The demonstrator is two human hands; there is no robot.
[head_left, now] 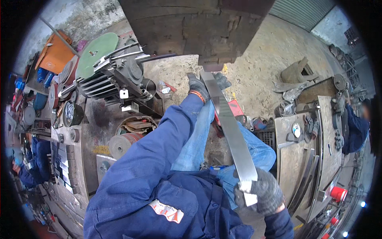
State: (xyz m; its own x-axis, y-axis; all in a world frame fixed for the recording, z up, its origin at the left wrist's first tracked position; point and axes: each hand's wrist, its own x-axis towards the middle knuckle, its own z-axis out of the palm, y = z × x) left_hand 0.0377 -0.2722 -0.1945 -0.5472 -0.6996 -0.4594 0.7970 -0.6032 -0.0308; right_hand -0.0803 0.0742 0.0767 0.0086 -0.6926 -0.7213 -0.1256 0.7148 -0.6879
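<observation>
Grey-gloved right hand [262, 192] closes around the near end of a long metal strip [232, 133]. The strip slants forward above the jeans [258, 149]. The left hand [196, 84], likewise gloved, grips it near its far end, close to a dark block [187, 32]. Leftward: a green disc [94, 57].

From afar I am seeing a navy long-sleeved jacket [148, 159] bearing a white-and-red chest patch [166, 210], faded blue jeans [190, 148] and grey knit gloves [266, 191]; an orange band [198, 94] is edging the left cuff
</observation>
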